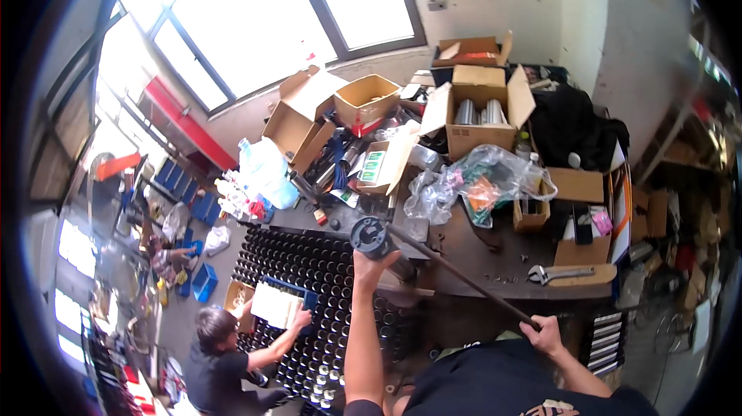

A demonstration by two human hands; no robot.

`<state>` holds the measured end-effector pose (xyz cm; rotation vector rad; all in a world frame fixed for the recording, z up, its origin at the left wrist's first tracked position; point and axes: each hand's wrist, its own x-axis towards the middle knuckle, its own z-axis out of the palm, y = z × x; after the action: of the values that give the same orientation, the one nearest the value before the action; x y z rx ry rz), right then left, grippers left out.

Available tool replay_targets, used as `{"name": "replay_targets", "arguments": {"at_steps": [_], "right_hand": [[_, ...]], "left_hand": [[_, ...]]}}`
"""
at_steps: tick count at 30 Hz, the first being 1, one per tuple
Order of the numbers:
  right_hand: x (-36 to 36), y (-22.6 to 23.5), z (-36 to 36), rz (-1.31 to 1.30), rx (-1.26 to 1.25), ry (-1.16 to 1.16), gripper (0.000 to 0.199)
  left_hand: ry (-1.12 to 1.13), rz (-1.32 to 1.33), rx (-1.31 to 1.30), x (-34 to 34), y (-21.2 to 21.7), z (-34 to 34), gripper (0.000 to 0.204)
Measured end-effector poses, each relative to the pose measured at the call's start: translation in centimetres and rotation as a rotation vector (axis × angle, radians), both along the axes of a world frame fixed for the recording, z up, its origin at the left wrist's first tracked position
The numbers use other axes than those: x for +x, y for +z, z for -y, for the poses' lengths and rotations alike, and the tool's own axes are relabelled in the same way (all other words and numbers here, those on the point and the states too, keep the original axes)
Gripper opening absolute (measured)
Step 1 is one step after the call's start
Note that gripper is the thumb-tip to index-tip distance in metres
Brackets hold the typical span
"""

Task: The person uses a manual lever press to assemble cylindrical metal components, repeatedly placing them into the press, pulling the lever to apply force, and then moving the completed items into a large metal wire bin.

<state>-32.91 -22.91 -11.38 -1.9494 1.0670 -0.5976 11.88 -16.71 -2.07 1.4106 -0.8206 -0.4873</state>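
My left hand (pixel 375 267) is closed around the lower side of a dark round cap (pixel 371 237), which sits right above my fingers. My right hand (pixel 545 335) is wrapped in a fist around the near end of a long dark rod (pixel 464 274). The rod slopes away up and left, and its far end reaches the cap; I can't tell how they meet. A dark tube (pixel 403 268) shows just right of my left wrist; whether it joins the cap is unclear.

The rod crosses over the front edge of the bench (pixel 456 250). Beyond it is a bare stretch, up to a clear plastic bag (pixel 495 176). Right of the rod, near that edge, lie small loose bits (pixel 504 279), too tiny to count. My right hand is out past the edge, with room about it. Left of my forearm, rows of black tubes (pixel 259 257) crowd close.

I count one cap, one rod, and one wrench (pixel 559 274) on one wooden board (pixel 595 275). At least two silver cylinders (pixel 466 114) stand in an open carton (pixel 481 138). One co-worker (pixel 212 362), lower left, has hands on one blue tray (pixel 308 304).
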Motion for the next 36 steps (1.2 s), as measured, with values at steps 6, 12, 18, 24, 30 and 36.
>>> {"name": "replay_targets", "arguments": {"at_steps": [6,12,18,24,30,36], "right_hand": [[-0.9,-0.1,-0.7,-0.039,0.008,0.018,0.035],[0.5,3.8,1.4,-0.075,-0.141,0.041,0.021],[7.7,12.8,3.5,-0.043,-0.177,0.077,0.04],[19.6,16.7,-5.5,0.039,-0.734,1.298,0.03],[44.3,20.1,-16.7,0.711,-1.121,1.952,0.034],[63.8,18.5,-1.2,0.273,-1.296,1.943,0.019]], "left_hand": [[0.616,0.207,-0.092,-1.7,-3.2,2.2,0.052],[0.814,0.183,-0.113,-3.6,-2.5,2.5,0.043],[0.678,0.176,-0.094,0.8,-2.7,1.2,0.046],[0.506,0.102,-0.203,2.6,-3.3,0.7,0.056],[0.555,0.222,0.0,-0.6,-4.7,0.5,0.056],[0.55,0.186,-0.085,-2.9,-5.8,1.4,0.05]]}}
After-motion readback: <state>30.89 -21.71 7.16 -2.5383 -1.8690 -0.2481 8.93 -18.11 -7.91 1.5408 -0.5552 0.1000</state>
